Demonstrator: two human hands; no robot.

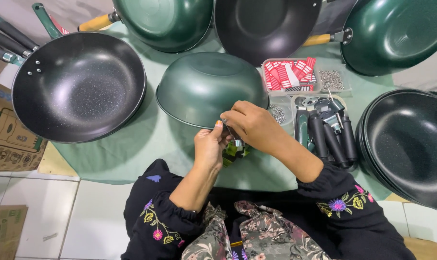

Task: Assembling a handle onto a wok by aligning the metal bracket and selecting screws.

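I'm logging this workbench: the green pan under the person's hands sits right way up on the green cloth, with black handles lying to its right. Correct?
Not quite. The head view shows the green pan lying upside down, its domed underside facing up, on the green cloth. The left hand and right hand work at its near rim, and the black handles do lie to its right.

upturned wok: dark green, glossy
wok at left: black inside with pale speckles
stacked woks at right: black, speckled
cloth: pale green, plain
sleeves: black with pink, purple and yellow embroidered flowers
box of labels: red and white stripes
loose handles: black
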